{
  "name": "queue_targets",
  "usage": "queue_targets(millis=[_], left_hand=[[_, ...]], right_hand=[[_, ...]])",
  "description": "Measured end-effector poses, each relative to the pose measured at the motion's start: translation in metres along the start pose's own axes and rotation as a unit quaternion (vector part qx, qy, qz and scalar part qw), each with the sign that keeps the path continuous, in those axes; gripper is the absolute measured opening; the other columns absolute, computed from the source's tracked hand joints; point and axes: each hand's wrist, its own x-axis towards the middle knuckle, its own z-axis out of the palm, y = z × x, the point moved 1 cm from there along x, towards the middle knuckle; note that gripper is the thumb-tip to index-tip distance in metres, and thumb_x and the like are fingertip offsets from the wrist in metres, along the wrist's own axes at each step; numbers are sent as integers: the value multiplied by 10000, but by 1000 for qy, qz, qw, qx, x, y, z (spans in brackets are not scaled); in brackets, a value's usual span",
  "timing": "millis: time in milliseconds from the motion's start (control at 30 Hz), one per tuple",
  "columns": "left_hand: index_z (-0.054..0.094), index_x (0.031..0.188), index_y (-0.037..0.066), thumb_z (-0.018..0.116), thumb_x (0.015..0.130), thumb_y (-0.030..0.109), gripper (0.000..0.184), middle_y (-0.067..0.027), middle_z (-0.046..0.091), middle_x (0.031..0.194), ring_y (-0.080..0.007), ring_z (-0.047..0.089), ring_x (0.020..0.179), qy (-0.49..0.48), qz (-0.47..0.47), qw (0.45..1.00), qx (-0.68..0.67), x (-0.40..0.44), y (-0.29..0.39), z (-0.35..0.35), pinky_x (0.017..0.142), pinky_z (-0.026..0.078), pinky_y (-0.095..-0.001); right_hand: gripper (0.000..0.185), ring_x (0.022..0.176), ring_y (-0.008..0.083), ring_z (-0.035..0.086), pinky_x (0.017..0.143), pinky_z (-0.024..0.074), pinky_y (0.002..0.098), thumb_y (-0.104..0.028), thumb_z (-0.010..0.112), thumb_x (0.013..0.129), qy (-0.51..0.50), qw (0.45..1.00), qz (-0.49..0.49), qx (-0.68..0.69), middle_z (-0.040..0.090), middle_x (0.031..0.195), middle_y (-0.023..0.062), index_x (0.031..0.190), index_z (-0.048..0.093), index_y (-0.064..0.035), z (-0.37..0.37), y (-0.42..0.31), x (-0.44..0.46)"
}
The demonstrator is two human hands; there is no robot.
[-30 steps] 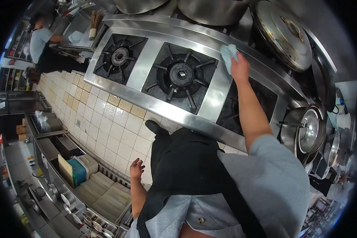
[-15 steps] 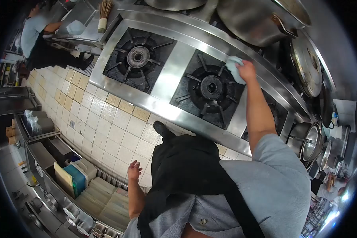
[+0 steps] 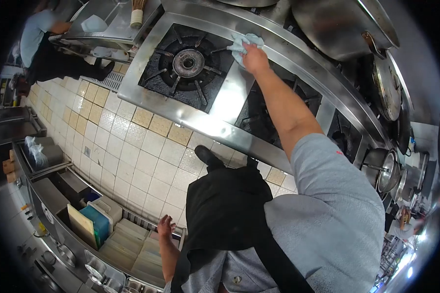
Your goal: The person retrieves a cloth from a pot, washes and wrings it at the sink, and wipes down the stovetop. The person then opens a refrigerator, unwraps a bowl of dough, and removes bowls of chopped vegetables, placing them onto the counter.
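Observation:
My right hand (image 3: 255,57) presses a pale cleaning cloth (image 3: 247,42) onto the steel stove top (image 3: 233,95), at the back of the strip between two burners. Left of the cloth is a gas burner (image 3: 188,63) with black grates radiating around it. Under my outstretched right forearm lies another burner (image 3: 274,105), partly hidden by the arm. My left hand (image 3: 166,225) hangs low at my side over the tiled floor, fingers loosely curled and apart, with nothing in it.
A large steel pot (image 3: 344,29) stands behind the stove, with a round lid (image 3: 387,90) leaning to its right. A bamboo brush (image 3: 137,14) is by the sink at upper left. Another person (image 3: 39,44) works there. Behind me is a counter with containers (image 3: 127,239).
My right hand and the cloth have slid left along the back of the stove, from the middle burner's corner to the steel strip between burners. My left hand stays low, slightly lower in view.

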Motion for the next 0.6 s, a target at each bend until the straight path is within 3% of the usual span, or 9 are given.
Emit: queue_targets(millis=[33,67,133,200,267,333,400,467,600], left_hand=[[488,1331,108,592,897,283,478,-55,632,1099,-210,629,767,-29,-37,999,13,15,-36,-9,604,466,-340],[488,1331,108,592,897,283,478,-55,632,1099,-210,629,767,-32,-36,999,14,9,-23,-4,604,466,-340],[494,1329,136,590,896,304,474,-55,629,1107,-216,623,757,58,-232,964,-115,-15,17,16,605,464,-347],[491,1334,149,583,900,322,476,-51,628,1125,-211,621,762,39,-218,971,-92,-8,12,21,611,459,-348],[486,1339,148,580,901,327,482,-47,627,1142,-204,618,761,-25,-69,997,36,6,-4,21,609,452,-340],[488,1333,129,587,897,318,486,-50,634,1138,-192,619,737,-15,-76,996,41,19,21,33,583,451,-334],[491,1327,111,593,899,294,476,-54,644,1086,-180,617,714,29,-148,987,-49,3,84,53,560,450,-317],[496,1321,101,595,904,271,462,-53,649,1030,-170,615,704,32,-133,990,-45,5,111,68,548,449,-304],[498,1321,101,594,910,266,453,-49,636,1063,-166,609,729,4,-64,998,9,14,146,99,587,454,-309]], right_hand=[[450,1130,379,540,962,439,447,-228,617,842,-37,999,32,17,516,1285,199,1274,557,-115,-11,-14,-14],[450,1130,379,540,962,439,447,-228,617,842,-36,999,33,16,516,1285,199,1274,557,-115,-17,-26,-31],[451,1167,377,511,1002,394,481,-175,603,819,-59,998,11,14,528,1275,202,1259,561,-84,-26,-46,-67],[448,1251,362,455,1052,342,492,-113,584,791,-24,998,-56,15,523,1295,211,1236,573,-60,-8,-51,-105],[460,1305,357,413,1084,318,476,-63,568,766,-12,994,-94,56,520,1314,211,1226,581,-63,9,-61,-146],[440,1334,327,395,1107,292,465,-42,562,765,-45,985,-137,95,526,1325,193,1201,606,-80,5,-78,-186],[426,1324,289,417,1106,296,455,-28,573,754,-29,970,-198,135,540,1324,157,1170,630,-99,10,-80,-223],[412,1322,254,426,1101,308,439,-14,589,736,-75,953,-239,170,552,1323,119,1132,649,-109,-14,-76,-251],[446,1330,239,420,1102,310,425,1,600,708,-69,954,-217,194,543,1339,97,1139,637,-108,-50,-18,-334]])
